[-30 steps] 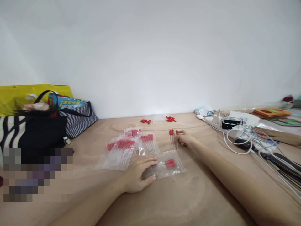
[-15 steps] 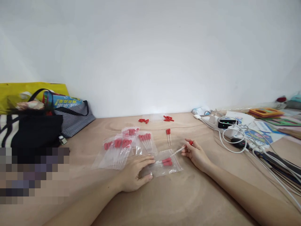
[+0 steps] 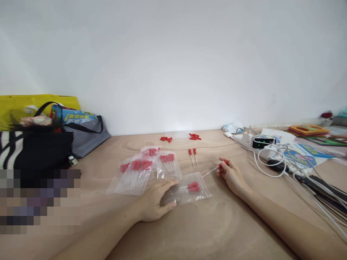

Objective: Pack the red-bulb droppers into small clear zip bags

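Note:
In my right hand [image 3: 229, 175] is a glass dropper [image 3: 213, 170], pinched at its red bulb, its thin tip pointing left at the right edge of a clear zip bag [image 3: 184, 196]. Two red-bulbed droppers [image 3: 193, 186] lie inside that bag. My left hand [image 3: 155, 200] rests flat at the bag's left end, fingers stretched and thumb apart, covering part of it. Beyond the bag, two loose droppers [image 3: 193, 159] lie side by side on the table. Left of them are several overlapping bags of droppers [image 3: 132, 177].
Against the wall lie more droppers [image 3: 181, 136] with red bulbs at both ends of the row. White cables [image 3: 256, 162] and a power strip [image 3: 238, 138] spread at right, near papers [image 3: 306, 155]. Striped and black bags [image 3: 54, 148] stand at left.
My right hand has shifted slightly right with the dropper, whose tip is now at the bag's right edge. The two loose droppers' bulbs are farther apart. My left hand stays put.

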Demonstrator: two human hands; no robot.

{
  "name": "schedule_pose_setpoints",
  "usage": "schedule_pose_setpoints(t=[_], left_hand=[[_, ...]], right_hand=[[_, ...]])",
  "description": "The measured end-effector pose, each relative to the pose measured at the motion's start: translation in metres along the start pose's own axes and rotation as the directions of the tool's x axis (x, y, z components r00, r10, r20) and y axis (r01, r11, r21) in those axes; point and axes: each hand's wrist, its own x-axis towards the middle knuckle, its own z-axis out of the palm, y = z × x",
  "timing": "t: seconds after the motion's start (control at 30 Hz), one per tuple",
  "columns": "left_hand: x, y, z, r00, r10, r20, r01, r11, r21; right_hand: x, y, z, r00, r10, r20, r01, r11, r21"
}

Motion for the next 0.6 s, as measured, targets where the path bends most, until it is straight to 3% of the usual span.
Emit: schedule_pose_setpoints(t=[0.17,0.33,0.43,0.6], left_hand=[[-0.001,-0.005,0.003,1.0,0.0,0.001,0.0,1.0,-0.022],[-0.001,-0.007,0.005,1.0,-0.004,0.004,0.004,1.0,0.006],[0.0,-0.006,0.004,1.0,0.0,0.013,0.0,1.0,0.016],[0.0,-0.002,0.001,1.0,0.01,0.008,-0.01,1.0,0.007]], right_hand=[[-0.019,0.001,0.016,0.984,0.075,0.164,-0.093,0.99,0.102],[-0.032,0.002,0.029,0.942,0.086,0.325,-0.088,0.996,-0.009],[-0.03,0.006,0.028,0.915,0.071,0.396,0.022,0.974,-0.224],[-0.02,0.014,0.026,0.884,-0.073,0.462,0.332,0.794,-0.51]])
